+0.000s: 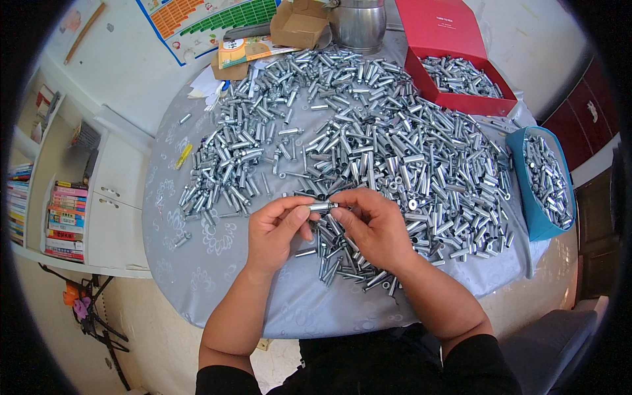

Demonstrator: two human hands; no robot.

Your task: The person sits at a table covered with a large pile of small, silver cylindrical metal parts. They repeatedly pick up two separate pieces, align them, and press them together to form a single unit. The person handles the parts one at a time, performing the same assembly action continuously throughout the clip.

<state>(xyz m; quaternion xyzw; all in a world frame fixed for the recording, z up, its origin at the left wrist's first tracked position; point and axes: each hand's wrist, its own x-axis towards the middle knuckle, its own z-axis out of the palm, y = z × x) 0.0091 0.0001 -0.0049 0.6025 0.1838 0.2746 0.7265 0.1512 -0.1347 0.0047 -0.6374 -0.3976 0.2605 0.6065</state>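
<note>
Just above the near part of the table, a shiny metal sleeve anchor (pixel 318 207) lies sideways between my two hands. My left hand (pixel 271 230) pinches its left end between thumb and fingers. At the other end, the thumb and forefinger of my right hand (pixel 375 227) close on the anchor's tip; those fingertips partly hide it. A broad heap of loose metal sleeves and anchors (pixel 428 158) spreads under and beyond my right hand. Farther left is a second heap of assembled-looking anchors (pixel 227 161), beyond my left hand.
A grey patterned cloth (pixel 197 270) covers the round table. Metal parts fill an open red box (pixel 471 103) at the far right and a blue fabric bin (pixel 536 210) at the right edge. A steel pot (pixel 359 26), cardboard box (pixel 298 27) and yellow tool (pixel 184 156) also stand or lie there.
</note>
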